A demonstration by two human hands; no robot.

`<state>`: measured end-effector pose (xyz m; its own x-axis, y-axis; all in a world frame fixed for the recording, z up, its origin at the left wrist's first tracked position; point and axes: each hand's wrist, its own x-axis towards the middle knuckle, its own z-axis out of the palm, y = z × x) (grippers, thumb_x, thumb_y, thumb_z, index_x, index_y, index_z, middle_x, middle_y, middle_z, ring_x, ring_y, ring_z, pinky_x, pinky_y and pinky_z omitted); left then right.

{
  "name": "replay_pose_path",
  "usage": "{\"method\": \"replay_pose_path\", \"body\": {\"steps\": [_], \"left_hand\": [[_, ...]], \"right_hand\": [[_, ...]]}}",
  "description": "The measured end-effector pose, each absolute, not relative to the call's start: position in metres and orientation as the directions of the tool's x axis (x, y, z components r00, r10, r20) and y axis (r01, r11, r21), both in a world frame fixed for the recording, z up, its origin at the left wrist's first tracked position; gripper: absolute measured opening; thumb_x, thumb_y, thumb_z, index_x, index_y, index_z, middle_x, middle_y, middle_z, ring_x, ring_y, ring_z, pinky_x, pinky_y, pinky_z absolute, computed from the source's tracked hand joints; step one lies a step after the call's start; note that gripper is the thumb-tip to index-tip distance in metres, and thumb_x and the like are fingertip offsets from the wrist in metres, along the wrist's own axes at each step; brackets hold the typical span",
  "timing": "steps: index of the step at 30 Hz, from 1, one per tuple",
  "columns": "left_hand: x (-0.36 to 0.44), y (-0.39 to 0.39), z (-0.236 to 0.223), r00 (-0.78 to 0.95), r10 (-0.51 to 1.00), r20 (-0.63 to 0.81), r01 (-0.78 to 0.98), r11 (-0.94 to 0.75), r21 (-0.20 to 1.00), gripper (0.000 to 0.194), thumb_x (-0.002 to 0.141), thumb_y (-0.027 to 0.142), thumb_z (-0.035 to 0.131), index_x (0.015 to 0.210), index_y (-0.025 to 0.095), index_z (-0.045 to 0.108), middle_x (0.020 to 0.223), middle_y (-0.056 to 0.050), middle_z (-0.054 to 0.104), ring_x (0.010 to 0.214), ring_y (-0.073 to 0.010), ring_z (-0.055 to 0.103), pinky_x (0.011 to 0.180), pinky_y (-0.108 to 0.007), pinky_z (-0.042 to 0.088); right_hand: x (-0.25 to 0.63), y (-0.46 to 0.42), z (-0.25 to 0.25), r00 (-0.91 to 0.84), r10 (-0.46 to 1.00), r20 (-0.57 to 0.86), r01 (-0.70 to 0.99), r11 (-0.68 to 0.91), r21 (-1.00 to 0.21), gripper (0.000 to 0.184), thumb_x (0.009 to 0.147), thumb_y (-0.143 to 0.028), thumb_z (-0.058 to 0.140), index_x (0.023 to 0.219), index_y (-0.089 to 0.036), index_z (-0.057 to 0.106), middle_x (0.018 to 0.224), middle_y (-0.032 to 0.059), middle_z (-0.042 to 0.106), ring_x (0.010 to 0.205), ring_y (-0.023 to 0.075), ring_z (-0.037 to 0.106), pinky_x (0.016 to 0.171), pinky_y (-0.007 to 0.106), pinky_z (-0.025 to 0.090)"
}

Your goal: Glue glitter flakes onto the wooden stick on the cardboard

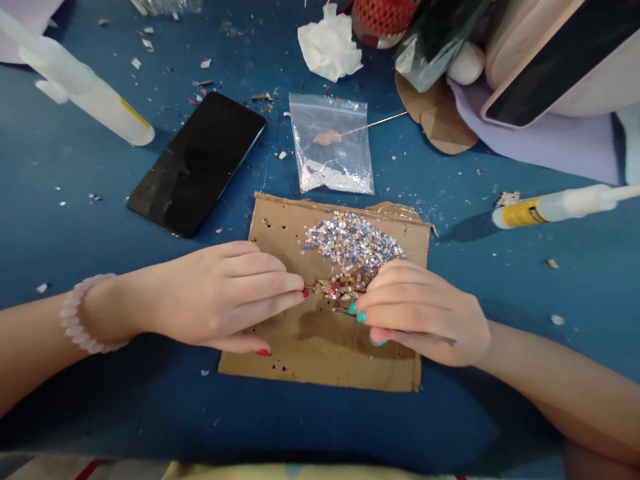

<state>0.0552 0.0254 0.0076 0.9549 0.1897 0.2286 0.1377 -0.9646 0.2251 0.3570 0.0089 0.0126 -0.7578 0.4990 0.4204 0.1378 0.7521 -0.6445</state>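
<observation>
At the left, my left hand (235,293) has its fingertips together at the thin stem of a small beaded ornament (340,287), with the thumb lying apart below. Pink and amber pieces cover this ornament. My right hand (425,310) is closed around slim metal tweezers (343,311), whose tips point left just below the ornament. Both hands are over a piece of brown cardboard (320,363). A heap of glittery chips and beads (353,240) lies on it, directly beyond the ornament. My right fingers hide the ornament's right end.
A black phone (197,163) lies at upper left, beside a white glue bottle (95,100). Behind the cardboard is a zip bag (333,143) of small white beads. A second glue bottle (550,205) lies right; a crumpled tissue (330,43) sits at the back. Scraps dot the blue table (150,407).
</observation>
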Motion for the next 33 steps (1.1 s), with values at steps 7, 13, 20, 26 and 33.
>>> {"method": "replay_pose_path", "body": {"steps": [7,13,20,26,33], "left_hand": [[0.0547,0.026,0.0072,0.957,0.182,0.226,0.131,-0.967,0.22,0.047,0.106,0.043,0.033,0.125,0.009,0.06,0.118,-0.012,0.068,0.102,-0.0218,0.062,0.086,-0.034,0.046],[0.0545,0.0266,0.0064,0.956,0.177,0.233,0.126,-0.968,0.216,0.048,0.106,0.044,0.033,0.125,0.009,0.06,0.118,-0.013,0.069,0.102,-0.0225,0.063,0.085,-0.035,0.047],[0.0543,0.0264,0.0073,0.96,0.187,0.208,0.139,-0.964,0.226,0.047,0.106,0.044,0.033,0.127,0.011,0.059,0.118,-0.012,0.07,0.104,-0.0219,0.064,0.087,-0.034,0.049],[0.0547,0.0258,0.0071,0.957,0.185,0.225,0.141,-0.969,0.202,0.048,0.106,0.043,0.031,0.124,0.01,0.06,0.119,-0.012,0.07,0.103,-0.0217,0.063,0.086,-0.034,0.048],[0.055,0.0258,0.0067,0.956,0.188,0.225,0.143,-0.968,0.205,0.047,0.106,0.043,0.031,0.124,0.01,0.06,0.118,-0.012,0.07,0.103,-0.0216,0.063,0.085,-0.034,0.048]], "right_hand": [[0.3569,0.0084,0.0126,-0.754,0.503,0.422,0.137,0.749,-0.648,0.006,0.095,-0.02,0.061,0.094,-0.014,0.064,0.086,0.0059,0.076,0.084,0.0126,0.067,0.08,0.029,0.057],[0.3568,0.0089,0.0138,-0.758,0.497,0.422,0.137,0.754,-0.643,0.007,0.096,-0.02,0.06,0.094,-0.014,0.064,0.085,0.0065,0.077,0.084,0.0128,0.067,0.079,0.028,0.058],[0.3585,0.0083,0.0138,-0.757,0.491,0.432,0.129,0.76,-0.637,0.006,0.093,-0.017,0.063,0.093,-0.011,0.065,0.085,0.0081,0.077,0.084,0.0139,0.068,0.08,0.03,0.058],[0.3578,0.0092,0.0144,-0.778,0.452,0.436,0.141,0.802,-0.58,0.009,0.096,-0.021,0.061,0.092,-0.013,0.065,0.085,0.006,0.078,0.082,0.0128,0.068,0.079,0.03,0.058],[0.3578,0.0094,0.0146,-0.78,0.444,0.441,0.144,0.814,-0.563,0.01,0.097,-0.022,0.059,0.093,-0.014,0.064,0.084,0.0056,0.078,0.081,0.0125,0.07,0.078,0.029,0.059]]}}
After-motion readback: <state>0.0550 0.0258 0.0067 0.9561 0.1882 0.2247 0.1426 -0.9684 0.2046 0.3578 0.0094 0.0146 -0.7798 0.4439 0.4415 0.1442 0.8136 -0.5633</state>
